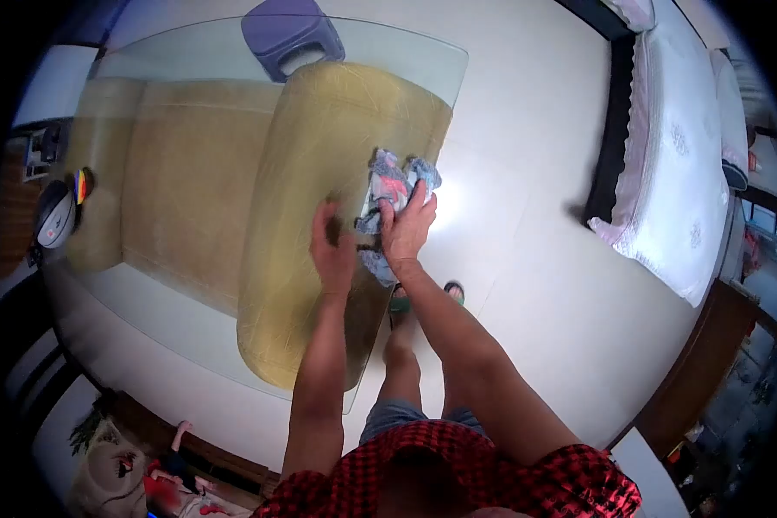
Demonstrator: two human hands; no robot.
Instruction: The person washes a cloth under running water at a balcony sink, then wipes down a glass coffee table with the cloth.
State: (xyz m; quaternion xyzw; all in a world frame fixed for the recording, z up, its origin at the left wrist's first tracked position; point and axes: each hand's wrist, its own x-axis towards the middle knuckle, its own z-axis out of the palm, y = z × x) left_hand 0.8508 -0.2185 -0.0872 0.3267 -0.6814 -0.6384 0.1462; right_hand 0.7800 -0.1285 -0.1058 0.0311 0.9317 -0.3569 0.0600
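Observation:
A crumpled grey, white and pink cloth point(391, 189) lies near the right edge of the glass table top point(423, 69), with a loose end hanging lower, near the table's edge. My right hand point(407, 226) is on the cloth, fingers closed round part of it. To the left, my left hand point(331, 250) is over the glass, apart from the cloth, with thumb and fingers spread and nothing between them. A dark reflection shows beside it. Beneath the glass is a tan padded surface point(311, 173).
A purple plastic stool point(292, 39) stands at the table's far side. On the right is a bed with a white cover point(678, 164). A ball point(56, 214) is at the far left. Part of a person point(177, 470) shows at the lower left.

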